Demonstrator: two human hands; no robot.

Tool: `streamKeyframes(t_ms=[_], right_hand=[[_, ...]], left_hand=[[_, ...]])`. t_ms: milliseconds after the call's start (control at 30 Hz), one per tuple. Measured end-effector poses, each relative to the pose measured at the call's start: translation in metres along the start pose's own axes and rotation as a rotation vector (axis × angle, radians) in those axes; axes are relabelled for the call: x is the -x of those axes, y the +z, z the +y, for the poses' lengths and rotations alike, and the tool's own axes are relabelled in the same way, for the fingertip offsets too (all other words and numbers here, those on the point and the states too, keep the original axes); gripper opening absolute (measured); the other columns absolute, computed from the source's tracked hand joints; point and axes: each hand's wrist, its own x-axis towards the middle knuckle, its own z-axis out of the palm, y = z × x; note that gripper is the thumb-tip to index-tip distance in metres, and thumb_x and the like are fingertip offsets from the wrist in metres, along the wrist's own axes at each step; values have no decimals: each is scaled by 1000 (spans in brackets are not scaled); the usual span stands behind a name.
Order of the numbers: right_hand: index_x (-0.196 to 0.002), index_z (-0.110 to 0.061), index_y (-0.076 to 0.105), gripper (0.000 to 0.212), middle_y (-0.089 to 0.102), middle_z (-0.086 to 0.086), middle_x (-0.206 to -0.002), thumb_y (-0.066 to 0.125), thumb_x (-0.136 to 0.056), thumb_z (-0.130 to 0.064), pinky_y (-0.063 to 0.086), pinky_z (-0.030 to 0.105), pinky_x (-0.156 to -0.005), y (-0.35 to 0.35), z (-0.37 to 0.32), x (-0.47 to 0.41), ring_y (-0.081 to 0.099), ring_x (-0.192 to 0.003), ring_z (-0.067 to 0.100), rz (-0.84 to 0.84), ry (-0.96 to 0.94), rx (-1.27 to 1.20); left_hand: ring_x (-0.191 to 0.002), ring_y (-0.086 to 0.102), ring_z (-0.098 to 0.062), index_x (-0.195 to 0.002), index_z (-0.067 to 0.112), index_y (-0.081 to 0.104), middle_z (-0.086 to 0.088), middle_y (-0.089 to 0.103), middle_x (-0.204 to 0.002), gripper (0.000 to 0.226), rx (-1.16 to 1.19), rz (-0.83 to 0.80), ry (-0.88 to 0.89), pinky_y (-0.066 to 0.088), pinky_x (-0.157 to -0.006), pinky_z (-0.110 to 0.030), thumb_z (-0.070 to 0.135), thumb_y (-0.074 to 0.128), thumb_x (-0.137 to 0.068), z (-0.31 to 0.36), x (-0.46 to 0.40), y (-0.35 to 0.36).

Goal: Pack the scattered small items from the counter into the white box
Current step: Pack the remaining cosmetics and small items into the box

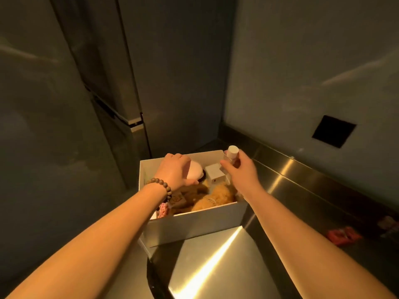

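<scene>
The white box (194,227) sits on the steel counter (216,266) near its left end. Inside lie a tan plush toy (218,196), a small white carton (213,172), a brown tag-like item (178,199) and a pink-red patterned item (163,210). My left hand (174,169), with a bead bracelet on its wrist, is inside the box, closed on a round pale pink object (195,170). My right hand (239,169) is over the box's far right corner, holding a small clear bottle with a white cap (232,153) upright.
A red packet (343,235) and another blurred small item (390,225) lie on the counter at the right. A steel backsplash (302,169) runs along the wall, which has a dark square opening (333,131). A tall fridge (108,93) stands to the left.
</scene>
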Motion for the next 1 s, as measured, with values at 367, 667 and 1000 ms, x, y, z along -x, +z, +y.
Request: streamKeyframes(t_ms=[367, 667, 1000], right_hand=[[-127, -27, 52, 42, 55, -10, -112, 67, -87, -25, 46, 23, -80, 39, 12, -16, 50, -100, 6, -64, 60, 70], [-124, -25, 48, 39, 54, -7, -115, 65, -89, -24, 44, 20, -77, 34, 24, -27, 51, -104, 9, -114, 42, 121], [-131, -33, 43, 50, 55, -1, -127, 64, -88, -18, 49, 31, -90, 34, 23, -28, 54, -109, 15, -348, -119, 421]], left_hand=[[-134, 27, -24, -137, 34, 38, 3, 31, -147, 67, -84, -354, 124, 29, -110, -39, 22, 71, -80, -54, -27, 50], [-108, 51, -18, -128, 37, 46, 4, 44, -135, 51, 36, -310, 45, 45, -85, -27, 38, 66, -81, -60, -34, 68], [-118, 48, -24, -136, 23, 43, -3, 47, -136, 61, -64, -378, 31, 43, -97, -33, 35, 68, -82, -37, -41, 52]])
